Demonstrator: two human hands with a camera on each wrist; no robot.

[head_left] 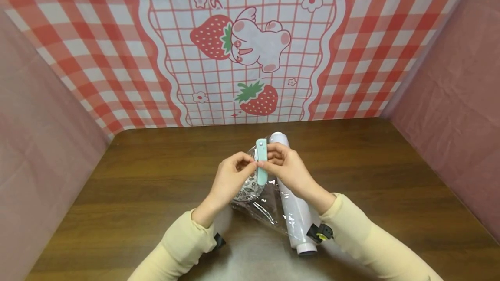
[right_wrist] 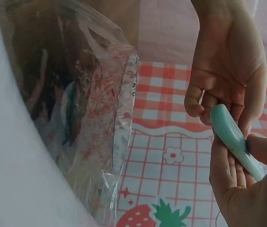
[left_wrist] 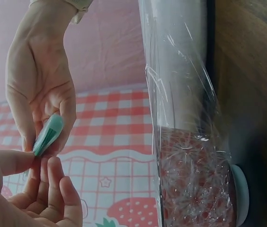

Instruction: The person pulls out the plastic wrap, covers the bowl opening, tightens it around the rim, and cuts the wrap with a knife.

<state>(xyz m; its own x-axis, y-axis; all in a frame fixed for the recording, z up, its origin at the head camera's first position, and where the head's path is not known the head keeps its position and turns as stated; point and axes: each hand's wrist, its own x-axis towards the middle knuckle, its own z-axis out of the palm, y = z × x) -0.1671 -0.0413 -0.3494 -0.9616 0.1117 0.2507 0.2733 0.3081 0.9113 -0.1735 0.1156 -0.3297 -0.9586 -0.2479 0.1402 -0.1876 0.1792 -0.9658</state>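
Observation:
My right hand [head_left: 294,169] grips a mint-green folding knife [head_left: 262,172], a slim handle with a rivet at its far end. The thumb and fingertips of my left hand [head_left: 228,177] pinch its long edge, where a narrow slot shows in the left wrist view. No bared blade can be made out. Beneath the hands stands a floral-patterned bowl [head_left: 245,193] under clear plastic wrap [head_left: 267,211]. From it the wrap stretches to a white roll of cling film [head_left: 297,216], lying just right of the bowl and partly behind my right hand.
Brown wooden table [head_left: 156,194] lies under everything. Behind it hangs a strawberry-print checked cloth [head_left: 254,47], with pink cloth walls [head_left: 449,81] at both sides. A black wrist camera [head_left: 319,232] is close to the roll's near end.

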